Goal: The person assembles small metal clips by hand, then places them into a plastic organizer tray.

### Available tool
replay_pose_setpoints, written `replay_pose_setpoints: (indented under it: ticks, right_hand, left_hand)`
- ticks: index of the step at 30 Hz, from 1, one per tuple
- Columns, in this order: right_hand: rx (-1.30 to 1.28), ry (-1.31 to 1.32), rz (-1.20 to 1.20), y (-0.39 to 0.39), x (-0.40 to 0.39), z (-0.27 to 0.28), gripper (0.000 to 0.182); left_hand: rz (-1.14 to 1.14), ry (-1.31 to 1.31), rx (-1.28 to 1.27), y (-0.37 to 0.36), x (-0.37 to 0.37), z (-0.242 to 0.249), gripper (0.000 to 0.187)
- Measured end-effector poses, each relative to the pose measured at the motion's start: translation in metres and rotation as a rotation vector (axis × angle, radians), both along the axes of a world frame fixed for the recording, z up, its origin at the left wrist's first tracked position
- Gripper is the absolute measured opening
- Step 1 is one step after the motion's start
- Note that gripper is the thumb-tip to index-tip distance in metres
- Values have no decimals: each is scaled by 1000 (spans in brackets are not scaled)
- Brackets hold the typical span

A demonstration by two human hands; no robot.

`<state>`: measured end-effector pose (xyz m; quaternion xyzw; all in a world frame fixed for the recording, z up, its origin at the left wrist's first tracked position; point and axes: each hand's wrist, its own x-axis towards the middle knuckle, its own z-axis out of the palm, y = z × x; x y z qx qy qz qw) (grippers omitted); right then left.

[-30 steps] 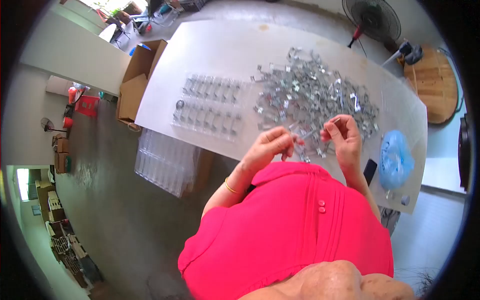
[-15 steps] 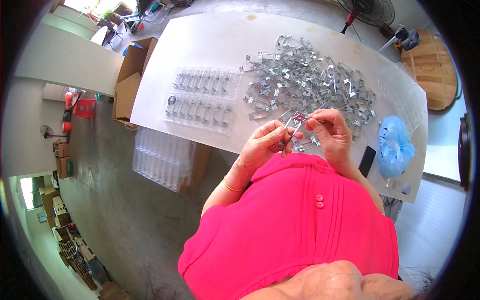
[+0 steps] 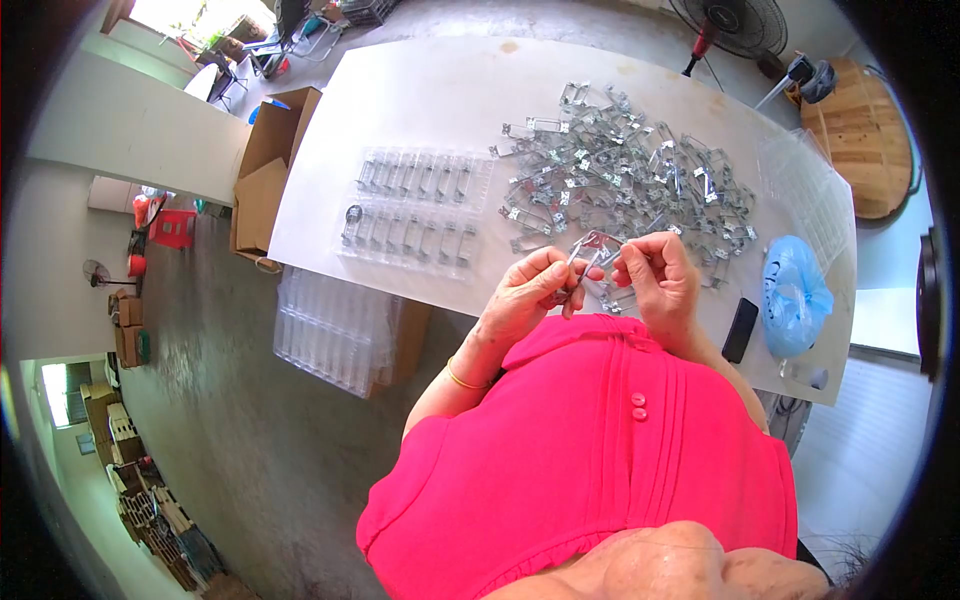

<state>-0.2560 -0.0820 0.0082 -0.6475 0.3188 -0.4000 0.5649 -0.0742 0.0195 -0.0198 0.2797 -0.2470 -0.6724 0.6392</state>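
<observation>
A pale desk (image 3: 420,90) stands in a concrete-floored room, and the person works at its near edge. The left hand (image 3: 535,283) pinches a thin metal bracket (image 3: 602,239) between thumb and fingers, holding it up just before the near side of the pile. The right hand (image 3: 660,280) has thumb and fingertips drawn narrow at the bracket's right end; whether they grip it or only touch it, I cannot tell. For a part this slight, the left pinch should probably stay firm but light, since squeezing might bend the frame, while the right fingertips make the small adjustments. Beyond the hands, the pile (image 3: 620,165) of similar brackets looks tangled, so parts are best teased free rather than pulled. To the left, clear plastic trays (image 3: 481,182) carry brackets in two rows, all lying one way; keeping sleeves and wrists clear of them seems wise. To the right lie a dark phone (image 3: 740,330) and a tied blue bag (image 3: 795,295), with clear sheets (image 3: 805,190) farther off. A fan (image 3: 738,22) stands past the far edge.
</observation>
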Motion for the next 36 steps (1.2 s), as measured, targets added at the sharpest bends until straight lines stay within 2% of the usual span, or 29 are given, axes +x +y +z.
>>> replay_pose_setpoints:
  ticks: [7,15,17,19,21,22,23,25,27,29,31,33,34,36]
  right_hand:
    - [11,73,7,8,18,2,7]
    - [44,121,-3,14,39,-2,13]
    - [128,96,36,14,43,-8,15]
    - [84,79,85,12,46,-14,20]
    - [373,-27,193,14,50,-13,30]
    - [410,-6,243,12,50,-14,38]
    - [383,-17,242,11,50,-9,38]
    - [617,-1,387,7,49,6,39]
    - [637,-18,403,4,47,9,39]
    - [786,-176,450,3,46,9,40]
    - [778,-174,438,1,46,11,38]
    - [733,-44,325,-1,45,9,32]
    - [758,-41,276,-3,44,6,25]
    - [698,-18,276,-9,40,-5,24]
  left_hand:
    - [-11,-82,36,4,21,7,22]
    - [-55,-437,-32,1,47,-2,29]
    - [-65,-502,-4,2,51,1,29]
    - [-74,-557,-10,2,57,-4,28]
    - [-107,-597,-26,2,63,-6,29]
    - [-125,-622,-32,1,67,-9,29]
    - [-141,-647,-39,0,71,-10,29]
    - [-186,-631,-21,-3,78,-8,26]
    - [-219,-641,-45,-5,85,-10,26]
    - [-257,-619,-40,-7,90,-10,27]
    - [-286,-624,-70,-10,92,-6,28]
    - [-307,-617,-80,-13,93,-10,26]
    - [-324,-679,-86,-14,93,-8,24]
    - [-364,-763,-71,-16,91,-6,20]
